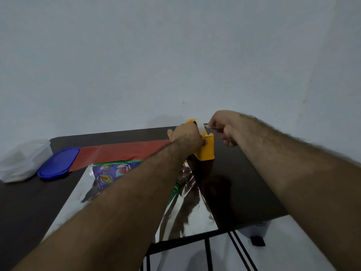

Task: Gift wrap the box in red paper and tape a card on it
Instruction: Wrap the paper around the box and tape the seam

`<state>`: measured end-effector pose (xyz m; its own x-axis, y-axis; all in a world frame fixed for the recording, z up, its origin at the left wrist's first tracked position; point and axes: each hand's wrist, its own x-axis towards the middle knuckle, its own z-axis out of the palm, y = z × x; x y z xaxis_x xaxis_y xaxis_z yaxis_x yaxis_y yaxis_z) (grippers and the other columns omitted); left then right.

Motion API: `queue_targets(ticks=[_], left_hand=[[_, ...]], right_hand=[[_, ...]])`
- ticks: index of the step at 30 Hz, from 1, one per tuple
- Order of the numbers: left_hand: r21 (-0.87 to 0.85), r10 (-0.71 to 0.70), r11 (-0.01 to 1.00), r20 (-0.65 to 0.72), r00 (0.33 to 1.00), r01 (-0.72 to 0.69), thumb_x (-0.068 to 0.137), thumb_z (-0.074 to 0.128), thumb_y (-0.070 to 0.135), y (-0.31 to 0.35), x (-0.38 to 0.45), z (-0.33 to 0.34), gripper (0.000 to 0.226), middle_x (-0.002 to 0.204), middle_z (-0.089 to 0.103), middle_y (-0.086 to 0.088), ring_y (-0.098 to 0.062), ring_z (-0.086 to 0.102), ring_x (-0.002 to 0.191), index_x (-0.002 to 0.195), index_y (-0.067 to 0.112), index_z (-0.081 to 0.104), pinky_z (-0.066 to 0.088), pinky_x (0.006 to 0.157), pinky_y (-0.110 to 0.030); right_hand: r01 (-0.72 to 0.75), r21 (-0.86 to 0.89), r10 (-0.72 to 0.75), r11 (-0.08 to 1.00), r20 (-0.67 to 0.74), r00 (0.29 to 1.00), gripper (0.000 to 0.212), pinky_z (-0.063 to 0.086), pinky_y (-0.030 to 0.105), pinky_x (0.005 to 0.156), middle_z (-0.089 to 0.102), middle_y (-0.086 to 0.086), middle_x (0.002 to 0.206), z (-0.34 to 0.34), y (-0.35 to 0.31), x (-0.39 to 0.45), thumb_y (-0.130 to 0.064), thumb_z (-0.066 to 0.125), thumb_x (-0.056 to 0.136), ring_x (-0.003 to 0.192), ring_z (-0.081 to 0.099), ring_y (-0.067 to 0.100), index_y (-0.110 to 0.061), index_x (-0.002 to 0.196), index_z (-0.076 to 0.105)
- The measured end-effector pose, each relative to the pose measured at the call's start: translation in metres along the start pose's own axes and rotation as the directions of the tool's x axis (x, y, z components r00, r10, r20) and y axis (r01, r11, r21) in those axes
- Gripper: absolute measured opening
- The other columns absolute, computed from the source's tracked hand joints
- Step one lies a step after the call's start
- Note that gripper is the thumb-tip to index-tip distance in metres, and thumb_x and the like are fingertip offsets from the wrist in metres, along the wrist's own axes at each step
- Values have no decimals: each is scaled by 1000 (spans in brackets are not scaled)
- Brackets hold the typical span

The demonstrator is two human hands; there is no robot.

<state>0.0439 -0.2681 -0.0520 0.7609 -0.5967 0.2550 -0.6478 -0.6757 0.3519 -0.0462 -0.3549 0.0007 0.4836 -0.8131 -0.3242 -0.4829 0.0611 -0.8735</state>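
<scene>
A yellow tape dispenser (207, 151) with a clear tape roll (200, 127) stands near the table's far edge. My left hand (186, 133) grips the dispenser from the left. My right hand (224, 127) pinches the free end of the tape just right of the roll, above the cutter. A strip of red paper (117, 153) lies flat on the table to the left. In front of it, a box in colourful patterned wrap (109, 172) sits on a shiny silver sheet (187, 216), partly hidden by my left forearm.
A blue lid (58, 163) and a clear plastic container (21, 159) lie at the far left of the dark table (244, 192). A white wall rises right behind the table. The table's front right edge overhangs a black metal frame (207, 251) and white floor.
</scene>
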Motion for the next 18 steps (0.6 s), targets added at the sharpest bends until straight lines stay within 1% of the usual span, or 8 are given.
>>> queue_targets(ticks=[3, 5, 6, 8, 10, 14, 16, 18], left_hand=[[-13, -5, 1000, -1, 1000, 5, 85, 81, 59, 1, 1, 0, 39, 87, 65, 3, -27, 65, 101, 98, 23, 71, 31, 111, -55], [-25, -4, 1000, -3, 1000, 4, 85, 81, 58, 1, 2, 2, 37, 86, 65, 3, -26, 65, 99, 96, 24, 72, 32, 106, -53], [-26, -3, 1000, -9, 1000, 3, 85, 81, 58, 1, 3, 1, 36, 87, 66, 3, -25, 65, 99, 96, 24, 73, 32, 105, -52], [-27, -8, 1000, -12, 1000, 8, 85, 80, 59, 0, 3, 3, 36, 88, 67, 4, -24, 65, 97, 97, 26, 73, 32, 104, -52], [-25, -3, 1000, -20, 1000, 2, 85, 78, 61, -2, 4, 5, 36, 89, 68, 4, -23, 65, 96, 96, 27, 74, 32, 101, -51], [-16, 14, 1000, -32, 999, -14, 86, 77, 62, -3, 3, 5, 37, 90, 69, 5, -22, 64, 94, 95, 26, 74, 30, 95, -49], [-10, 11, 1000, -25, 1000, -11, 87, 78, 60, -2, 2, 3, 35, 91, 69, 4, -23, 64, 95, 96, 26, 74, 31, 97, -49], [9, 14, 1000, -26, 1000, -14, 87, 78, 59, -1, 0, 1, 35, 93, 70, 4, -24, 64, 98, 100, 27, 75, 32, 100, -50]], right_hand=[[17, -42, -16, 999, 28, 999, 14, 27, 31, 64, 49, -3, 96, -3, 22, -3, -17, 59, 95, 71, 31, 17, -26, 85, 54], [45, 3, -45, 999, 29, 999, 13, 29, 31, 61, 52, 1, 92, 0, 36, -1, -12, 61, 96, 72, 37, 16, -16, 85, 58], [72, 43, -72, 996, 2, 997, 3, 32, 32, 62, 57, 3, 99, 3, 40, -1, -9, 64, 95, 76, 42, 17, -11, 93, 64], [143, 115, -136, 983, -68, 988, 25, 40, 32, 73, 61, 6, 113, 9, 51, 7, -6, 72, 90, 91, 51, 19, -5, 115, 69], [228, 133, -209, 965, -139, 968, 37, 44, 33, 80, 61, 6, 109, 15, 62, 12, -8, 82, 85, 98, 54, 21, -5, 118, 67], [298, -56, -302, 953, -284, 910, 45, 57, 37, 78, 70, 11, 103, 24, 70, 20, -34, 90, 73, 99, 66, 31, -6, 103, 70], [258, -238, -324, 936, -306, 895, 49, 60, 42, 90, 71, 13, 110, 25, 64, 21, -41, 85, 74, 109, 66, 35, -7, 106, 72], [175, -437, -325, 882, -297, 898, 45, 58, 46, 98, 67, 13, 116, 24, 64, 19, -38, 77, 81, 117, 63, 35, -6, 112, 68]])
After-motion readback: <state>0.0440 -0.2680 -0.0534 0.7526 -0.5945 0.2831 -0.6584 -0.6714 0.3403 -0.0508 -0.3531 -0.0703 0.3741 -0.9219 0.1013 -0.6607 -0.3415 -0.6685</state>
